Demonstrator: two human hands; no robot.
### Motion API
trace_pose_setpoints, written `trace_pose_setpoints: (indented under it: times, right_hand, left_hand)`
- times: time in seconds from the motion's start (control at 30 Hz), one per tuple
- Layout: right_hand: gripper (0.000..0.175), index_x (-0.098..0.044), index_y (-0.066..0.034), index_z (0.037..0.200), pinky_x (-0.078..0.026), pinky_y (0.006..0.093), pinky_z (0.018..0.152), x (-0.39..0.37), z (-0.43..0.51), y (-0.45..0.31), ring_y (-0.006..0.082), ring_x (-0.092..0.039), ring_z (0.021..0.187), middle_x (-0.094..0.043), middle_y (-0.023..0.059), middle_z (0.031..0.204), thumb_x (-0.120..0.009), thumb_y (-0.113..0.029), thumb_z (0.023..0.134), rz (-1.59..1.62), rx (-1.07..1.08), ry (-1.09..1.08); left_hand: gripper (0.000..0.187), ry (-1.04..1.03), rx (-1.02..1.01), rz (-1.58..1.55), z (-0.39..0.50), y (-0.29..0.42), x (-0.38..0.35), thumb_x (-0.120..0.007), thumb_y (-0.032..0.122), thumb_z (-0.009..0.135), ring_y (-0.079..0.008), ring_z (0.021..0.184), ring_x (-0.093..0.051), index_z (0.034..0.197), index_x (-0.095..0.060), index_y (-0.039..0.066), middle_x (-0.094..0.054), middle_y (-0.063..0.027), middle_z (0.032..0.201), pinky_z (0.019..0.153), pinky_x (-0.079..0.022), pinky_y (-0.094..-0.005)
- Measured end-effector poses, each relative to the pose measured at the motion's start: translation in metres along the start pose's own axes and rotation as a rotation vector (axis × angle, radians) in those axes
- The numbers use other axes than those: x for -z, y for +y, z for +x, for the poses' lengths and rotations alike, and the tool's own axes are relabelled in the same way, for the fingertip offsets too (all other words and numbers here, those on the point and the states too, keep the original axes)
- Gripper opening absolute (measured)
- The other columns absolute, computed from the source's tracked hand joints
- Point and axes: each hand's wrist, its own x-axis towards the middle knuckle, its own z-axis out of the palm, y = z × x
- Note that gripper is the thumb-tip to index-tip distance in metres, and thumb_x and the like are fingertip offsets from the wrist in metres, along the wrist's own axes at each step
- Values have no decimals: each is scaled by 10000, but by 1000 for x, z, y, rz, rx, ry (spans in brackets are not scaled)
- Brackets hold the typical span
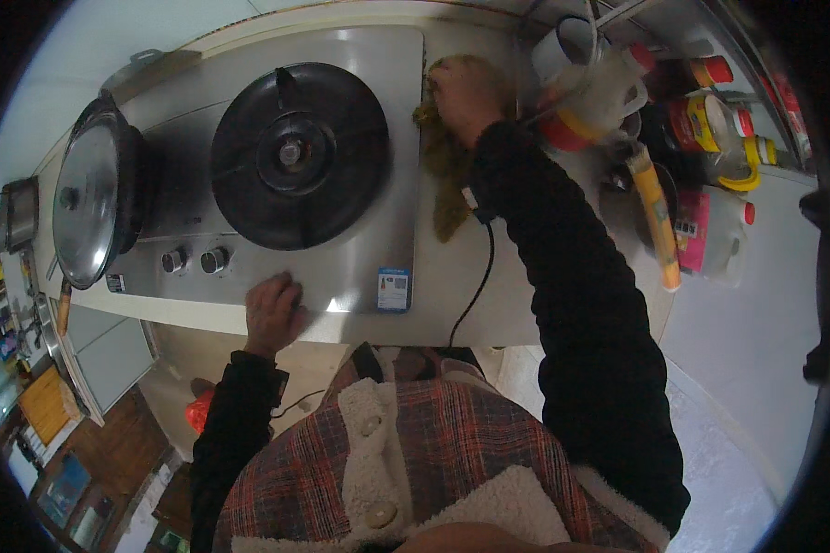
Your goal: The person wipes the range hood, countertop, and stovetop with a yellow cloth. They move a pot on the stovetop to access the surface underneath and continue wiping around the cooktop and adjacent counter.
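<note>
A crumpled olive-yellow cloth (449, 207) lies on the countertop (505, 297) beside the right edge of the steel gas stove (346, 276). My right hand (465, 97) presses on the cloth's upper part, its fingers curled into it. Near the front edge of the stove, my left hand (275, 309) rests with loosely bent fingers and holds nothing visible. Above it are the black round burner (301, 155) and two control knobs (214, 260). A dark cable (487, 263) runs from my right wrist over the counter edge.
A lidded wok (86, 197) sits on the stove's left side. On the right stand seasoning bottles (723, 124), a plastic jug (595, 97), a white mug (564, 48) and a pack of dry noodles (653, 214). A metal rack (619, 14) rises behind them.
</note>
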Motion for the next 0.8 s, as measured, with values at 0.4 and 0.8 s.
trace_pose_setpoints:
  times: [0.4, 0.8]
  right_hand:
    - [406, -686, -146, 1210, -514, 479, 996, -4, 42, 10, 365, -622, 1151, -649, 137, 1261, -666, -260, 821, -111, -76, -69]
    - [351, -682, -95, 1147, -488, 513, 995, -34, 3, 33, 393, -583, 1163, -607, 176, 1242, -685, -178, 805, 159, 113, -34]
  left_hand:
    - [408, 30, -9, 45, -4, -2, -3, -728, 277, 797, -338, 1164, -572, 1162, -645, 114, -587, -127, 1311, 997, -435, -483]
    - [410, 44, -9, 42, -1, -2, -1, -734, 253, 764, -339, 1142, -584, 1147, -649, 131, -599, -120, 1286, 969, -449, -493]
